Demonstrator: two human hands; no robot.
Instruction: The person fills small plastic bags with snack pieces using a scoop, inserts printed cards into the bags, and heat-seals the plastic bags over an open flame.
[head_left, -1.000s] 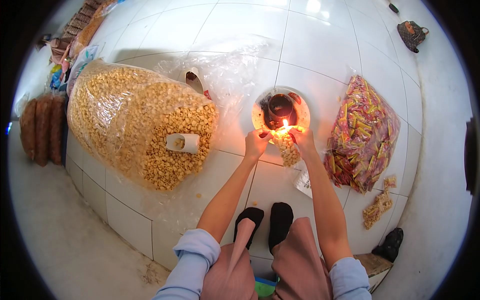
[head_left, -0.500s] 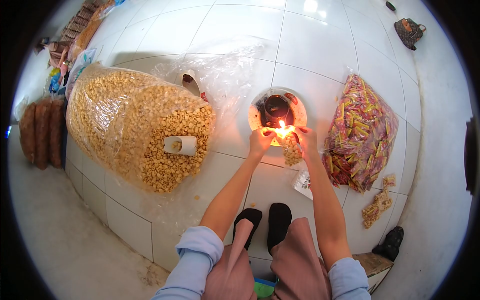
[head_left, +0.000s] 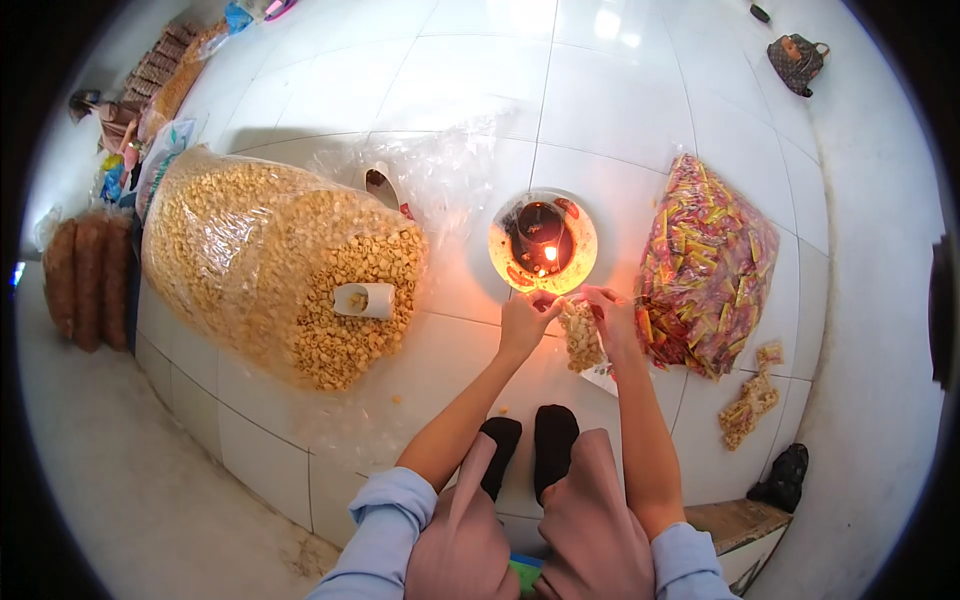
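A small clear plastic bag of ring-shaped snacks [head_left: 582, 343] hangs between my two hands. My left hand [head_left: 527, 322] pinches one side of its top edge. On the other side, my right hand [head_left: 612, 318] is closed on the same edge. Just beyond my fingers a small flame [head_left: 549, 253] burns by a dark cup [head_left: 541, 222], which stands in a round pale dish [head_left: 499, 225] with dark stains. The bag is apart from the flame. Part of a white packet [head_left: 601, 378] shows beneath the bag and my right forearm.
To the left lies a large clear sack of snack rings [head_left: 250, 230] with a white scoop [head_left: 376, 301] in its mouth. At right sits a bag of red and yellow sachets [head_left: 708, 265]. Filled snack packs [head_left: 748, 412] lie nearer the wall, above a black bag [head_left: 782, 480].
Both hands have drawn the small bag back from the flame, toward my body. The flame, which was at the bag's top edge, now shows apart from it.
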